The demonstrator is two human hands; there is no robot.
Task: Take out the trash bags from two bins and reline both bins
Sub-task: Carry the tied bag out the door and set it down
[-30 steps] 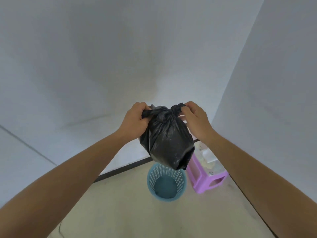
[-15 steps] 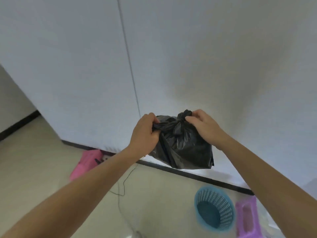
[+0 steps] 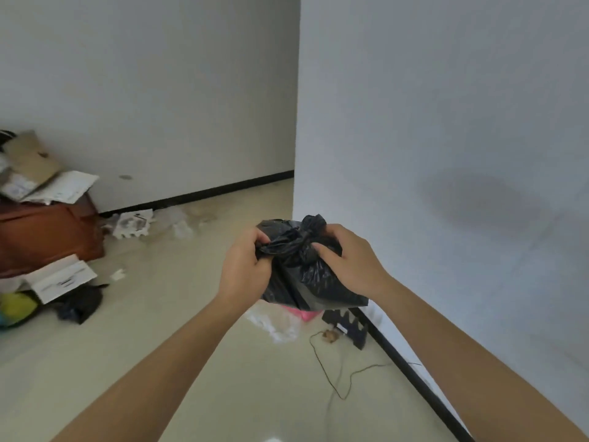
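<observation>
Both hands hold a black trash bag up in the air, in front of the corner of a white wall. The left hand grips the gathered plastic on the bag's left side, fingers curled into the folds. The right hand clutches the right side, its thumb pressed into the plastic just below the knot, which sticks up between the two hands. The bag is tied shut and bulges below the hands, clear of the floor.

Under the bag, on the floor, a pink object is mostly hidden. Beside it a black piece with a jagged edge leans at the black baseboard, and a thin dark cord trails across the tiles. A patch of clear crumpled plastic lies just left of the pink object.

At the far left stands a brown case with cardboard and white printed sheets piled on top. A white box with a dark printed label leans at its foot; the print there and on the sheets is too blurred to read. Next to the box lie a second black bag and something yellow-green. A white moulded foam piece rests near the far baseboard.
</observation>
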